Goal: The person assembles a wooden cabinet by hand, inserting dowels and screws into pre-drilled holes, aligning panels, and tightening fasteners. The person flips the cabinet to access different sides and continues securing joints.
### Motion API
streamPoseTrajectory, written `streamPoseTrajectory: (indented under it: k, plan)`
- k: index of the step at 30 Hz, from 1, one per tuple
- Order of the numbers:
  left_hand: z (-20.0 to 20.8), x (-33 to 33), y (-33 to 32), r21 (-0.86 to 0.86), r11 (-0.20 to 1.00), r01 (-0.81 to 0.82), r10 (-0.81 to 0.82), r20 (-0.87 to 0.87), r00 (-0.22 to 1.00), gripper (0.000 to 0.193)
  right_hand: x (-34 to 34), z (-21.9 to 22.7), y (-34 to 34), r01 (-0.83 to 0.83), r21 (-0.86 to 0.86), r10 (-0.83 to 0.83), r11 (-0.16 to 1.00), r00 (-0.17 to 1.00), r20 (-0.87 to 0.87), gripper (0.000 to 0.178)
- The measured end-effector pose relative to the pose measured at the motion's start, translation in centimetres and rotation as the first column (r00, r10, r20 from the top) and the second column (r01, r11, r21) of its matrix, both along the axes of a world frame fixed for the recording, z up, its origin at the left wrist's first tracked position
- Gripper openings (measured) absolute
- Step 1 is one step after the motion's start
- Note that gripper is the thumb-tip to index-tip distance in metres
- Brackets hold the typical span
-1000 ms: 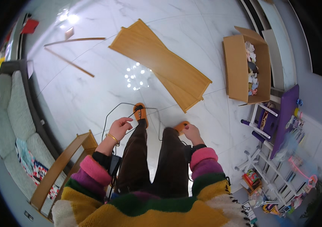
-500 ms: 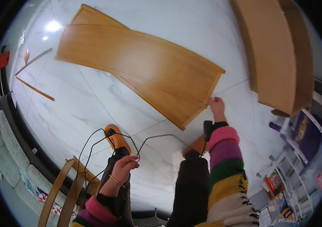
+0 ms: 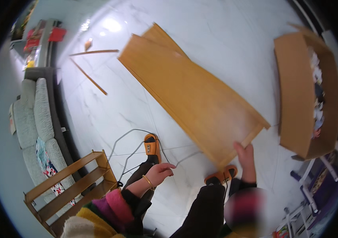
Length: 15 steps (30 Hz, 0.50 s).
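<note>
Two long flat wooden boards lie crossed on the floor, the upper board (image 3: 193, 91) covering most of the lower board (image 3: 169, 41). My right hand (image 3: 246, 158) grips the upper board's near end edge, thumb on top and the other fingers hidden. That end looks slightly raised off the floor. My left hand (image 3: 159, 173) hangs over my left leg with its fingers loosely bent and a small gap between the tips. It appears to hold nothing. Close to it, a thin dark cable (image 3: 135, 130) loops over the floor.
An assembled wooden rack (image 3: 68, 186) stands at the lower left, before a grey sofa (image 3: 42, 107). Narrow wooden strips (image 3: 89, 77) lie at the far left. A large open cardboard box (image 3: 296, 95) is on the right, with a purple-and-white frame (image 3: 323, 186) below it.
My right hand has closed on the upper board's end, and the board has swung round toward me, lining up more with the lower one. The whole view has also shifted.
</note>
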<state>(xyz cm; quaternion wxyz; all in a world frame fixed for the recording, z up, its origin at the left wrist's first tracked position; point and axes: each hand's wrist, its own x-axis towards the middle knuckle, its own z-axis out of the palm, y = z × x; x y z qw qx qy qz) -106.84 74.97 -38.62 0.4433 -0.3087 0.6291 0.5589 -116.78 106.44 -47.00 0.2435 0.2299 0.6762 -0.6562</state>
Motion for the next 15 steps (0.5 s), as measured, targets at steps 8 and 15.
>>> streamPoseTrajectory:
  k: [8,15]
  plan:
    - [19.3,-5.8,-0.2,0.015,0.999,0.039,-0.033,-0.311,0.95,0.026,0.6,35.1,-4.0,-0.239,0.482,0.457,0.843,0.791,-0.406,0.021]
    - [38.1,3.3,1.6,0.126,0.956,-0.267,0.284,-0.633,0.72,0.026,1.8,49.5,-9.2,-0.36,0.728,0.799,0.584,0.417,-0.434,0.018]
